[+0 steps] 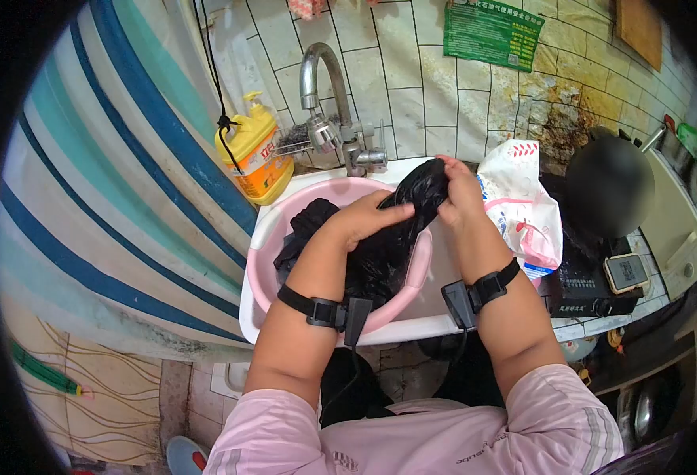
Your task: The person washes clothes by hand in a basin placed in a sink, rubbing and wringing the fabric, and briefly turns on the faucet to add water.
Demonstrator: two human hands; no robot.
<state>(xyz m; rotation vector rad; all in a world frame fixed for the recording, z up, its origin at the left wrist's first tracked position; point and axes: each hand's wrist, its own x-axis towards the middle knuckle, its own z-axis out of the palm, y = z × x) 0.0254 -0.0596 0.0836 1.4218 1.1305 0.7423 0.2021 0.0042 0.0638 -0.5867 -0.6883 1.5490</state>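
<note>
Both of my hands hold a wet, shiny black garment (421, 190), whose exact kind I cannot make out. My left hand (370, 218) grips it over the pink basin (421, 265), thumb lying across the cloth. My right hand (461, 194) is closed on the garment's upper right end, just past the basin's right rim. The cloth hangs from my hands down into the basin, where more dark fabric (313, 219) lies bunched on the left. My left forearm hides part of the basin. The basin sits tilted in a white sink (443, 321).
A chrome faucet (347, 103) rises behind the basin. To its left stands a yellow detergent jug (260, 154) beside a striped curtain (138, 166). At right are a white plastic packet (522, 206), a black stove (582, 297), a phone (626, 271) and a dark blurred round shape (609, 186).
</note>
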